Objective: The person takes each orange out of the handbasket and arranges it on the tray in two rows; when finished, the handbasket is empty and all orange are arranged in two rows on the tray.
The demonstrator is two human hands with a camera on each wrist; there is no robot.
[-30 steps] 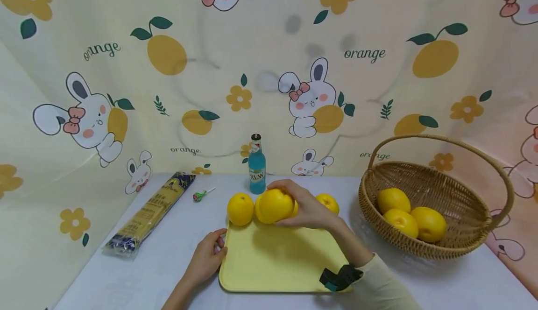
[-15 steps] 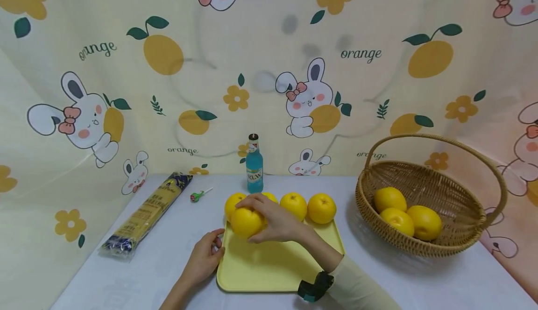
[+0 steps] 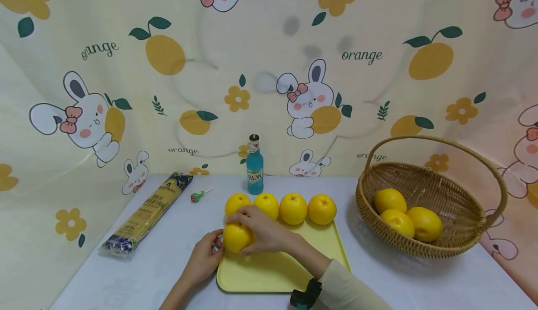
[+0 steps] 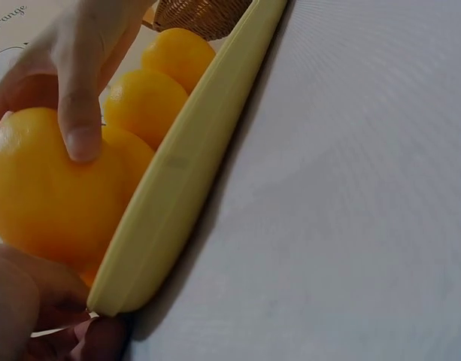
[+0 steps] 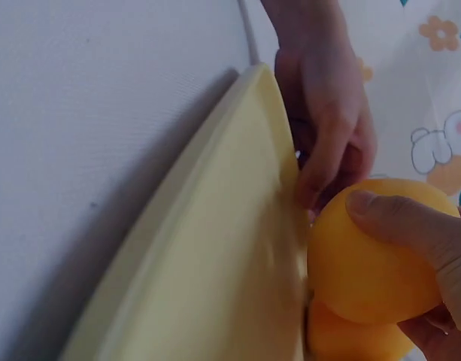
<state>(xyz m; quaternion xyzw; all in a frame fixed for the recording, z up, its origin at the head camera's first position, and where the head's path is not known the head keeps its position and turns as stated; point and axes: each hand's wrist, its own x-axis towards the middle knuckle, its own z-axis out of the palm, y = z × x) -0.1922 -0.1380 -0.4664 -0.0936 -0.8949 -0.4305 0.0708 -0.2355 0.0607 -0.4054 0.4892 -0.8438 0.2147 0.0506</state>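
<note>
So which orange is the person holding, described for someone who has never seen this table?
Find the yellow tray at the table's middle. Four oranges line its far edge; the held orange sits alone in front of them at the tray's left edge, with the right hand gripping it.

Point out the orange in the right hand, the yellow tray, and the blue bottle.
orange in the right hand [image 3: 235,237], head view, on its bare left side.
yellow tray [image 3: 269,272], head view, on its bare floor near the front.
blue bottle [image 3: 255,177], head view, on its label.
</note>
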